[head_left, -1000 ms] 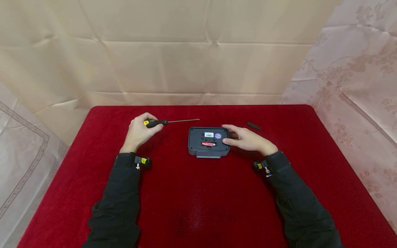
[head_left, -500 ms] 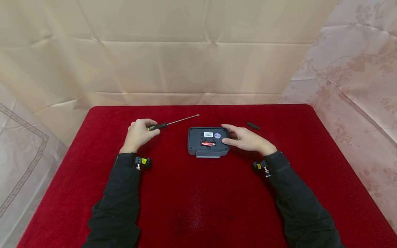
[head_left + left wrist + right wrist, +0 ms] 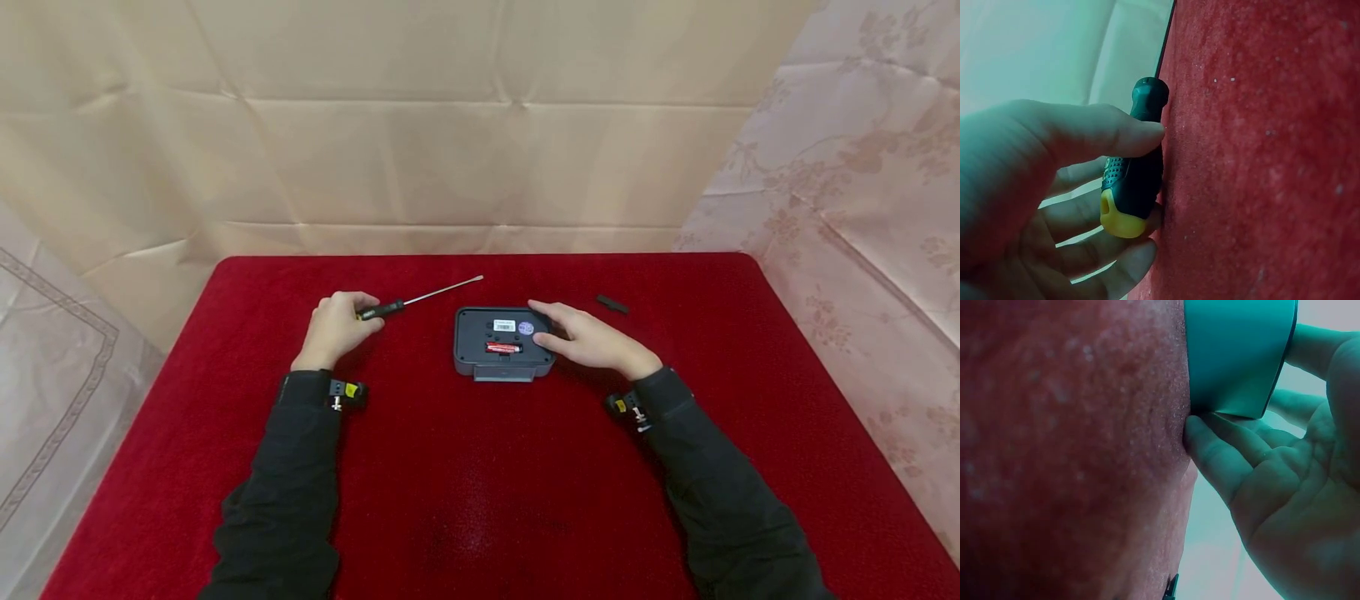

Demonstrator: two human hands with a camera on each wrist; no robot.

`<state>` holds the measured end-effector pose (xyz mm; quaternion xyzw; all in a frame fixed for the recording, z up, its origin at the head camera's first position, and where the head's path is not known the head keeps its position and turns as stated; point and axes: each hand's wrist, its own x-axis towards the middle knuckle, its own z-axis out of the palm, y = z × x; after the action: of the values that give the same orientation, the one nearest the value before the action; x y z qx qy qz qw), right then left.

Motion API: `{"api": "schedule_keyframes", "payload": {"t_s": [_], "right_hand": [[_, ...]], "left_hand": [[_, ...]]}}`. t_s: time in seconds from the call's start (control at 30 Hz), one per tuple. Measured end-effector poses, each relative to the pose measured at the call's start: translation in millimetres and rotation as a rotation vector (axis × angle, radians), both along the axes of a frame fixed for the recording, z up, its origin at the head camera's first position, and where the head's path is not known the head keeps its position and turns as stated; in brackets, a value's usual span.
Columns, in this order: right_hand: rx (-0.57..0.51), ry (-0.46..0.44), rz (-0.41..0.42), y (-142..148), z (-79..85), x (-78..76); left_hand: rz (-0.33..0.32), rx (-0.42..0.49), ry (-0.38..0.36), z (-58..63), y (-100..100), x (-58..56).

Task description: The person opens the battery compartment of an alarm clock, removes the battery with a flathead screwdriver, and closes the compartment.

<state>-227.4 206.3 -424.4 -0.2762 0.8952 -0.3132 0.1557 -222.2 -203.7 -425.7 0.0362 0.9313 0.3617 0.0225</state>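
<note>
My left hand [image 3: 335, 333] holds a screwdriver [image 3: 382, 310] by its black and yellow handle, low over the red cloth. In the left wrist view the thumb presses the handle [image 3: 1138, 181] and the other fingers lie behind it. The metal shaft points right and away. A dark grey box-shaped device [image 3: 472, 333] lies back up, with a red battery [image 3: 503, 347] in its uncovered compartment. At its right side rests my right hand [image 3: 592, 337], thumb on the back face. The right wrist view shows the fingers fairly straight along the device's side [image 3: 1241, 356].
A small black strip [image 3: 612, 304], like a battery cover, lies on the red-covered table [image 3: 480, 467] beyond the right hand. A beige cloth [image 3: 450, 150] hangs behind the table's far edge, and a patterned pale one [image 3: 862, 208] hangs at the right.
My left hand has come slightly nearer with the screwdriver, whose tip now angles farther away. The right hand has slid slightly left over the device's corner. The device stays almost in place.
</note>
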Motion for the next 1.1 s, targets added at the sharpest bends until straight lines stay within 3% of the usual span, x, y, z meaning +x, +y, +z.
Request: {"api": "schedule_keyframes", "payload": {"t_s": [1.1], "right_hand": [[0.022, -0.029, -0.019, -1.2, 0.2, 0.4]], "left_hand": [[0.021, -0.062, 0.006, 0.3, 2.5, 0.3]]}}
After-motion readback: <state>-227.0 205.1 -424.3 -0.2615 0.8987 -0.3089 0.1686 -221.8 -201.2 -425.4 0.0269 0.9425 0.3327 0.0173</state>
